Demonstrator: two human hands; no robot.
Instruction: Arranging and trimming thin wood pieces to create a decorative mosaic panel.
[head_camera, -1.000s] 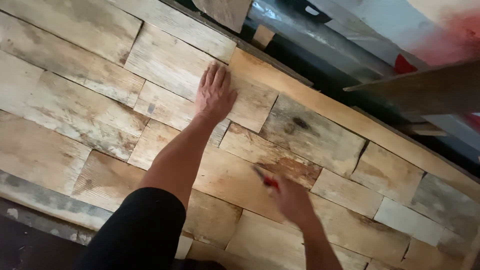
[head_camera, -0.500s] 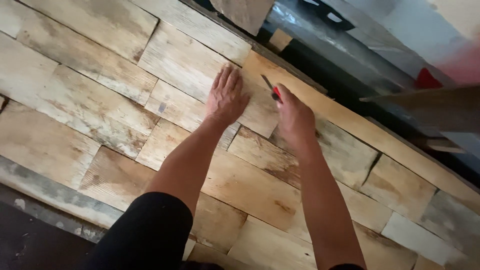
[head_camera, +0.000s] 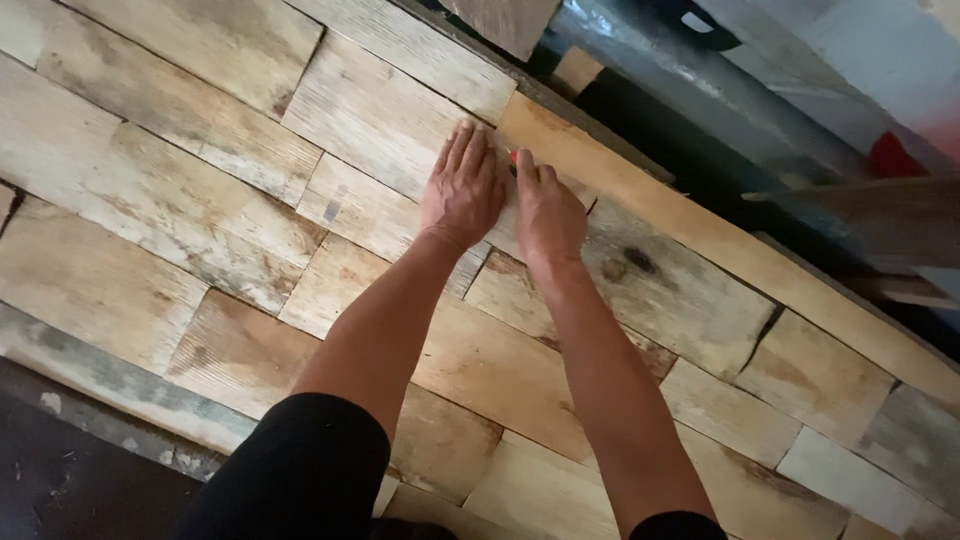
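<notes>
My left hand (head_camera: 463, 186) lies flat, fingers together, on a pale wooden board (head_camera: 385, 110) of a patchwork panel made of reclaimed planks. Right beside it my right hand (head_camera: 546, 209) is closed on a red pencil (head_camera: 514, 157), of which only the tip shows above the fingers. The tip touches the wood near the edge of a long tan plank (head_camera: 700, 235) that runs diagonally along the panel's far side. Both forearms reach up from the bottom of the view.
The plank panel (head_camera: 150, 220) fills most of the view. Beyond its far edge lie dark metal rails (head_camera: 690, 80), a small wood block (head_camera: 577, 68) and another board (head_camera: 870, 205) at the right. A red object (head_camera: 890, 155) shows at the upper right. Dark floor (head_camera: 60, 480) is at the lower left.
My right hand rose from the lower middle of the panel with the red pencil and now sits next to my left hand. The left hand stayed flat on the board.
</notes>
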